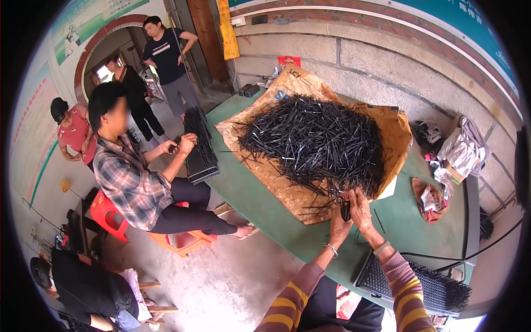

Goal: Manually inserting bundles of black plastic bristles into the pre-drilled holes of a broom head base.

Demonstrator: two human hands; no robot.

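Where the heap of thin black sticks (315, 141) spills off its brown paper sheet (276, 177) onto the green table (249, 199), both hands meet at the heap's near edge. The left hand (338, 224) and right hand (359, 210) pinch a small black bundle (345, 210) between them. A black studded tray (420, 285) lies nearer the person than the heap.

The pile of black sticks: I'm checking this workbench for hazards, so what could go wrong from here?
1. The pile of black sticks spills past the brown paper near both hands, so pulling a few may drag tangled ones off the green table.
2. Left hand and right hand are bare among thin ends; pricks seem possible.
3. The black grid tray overhangs the table edge and might get knocked.
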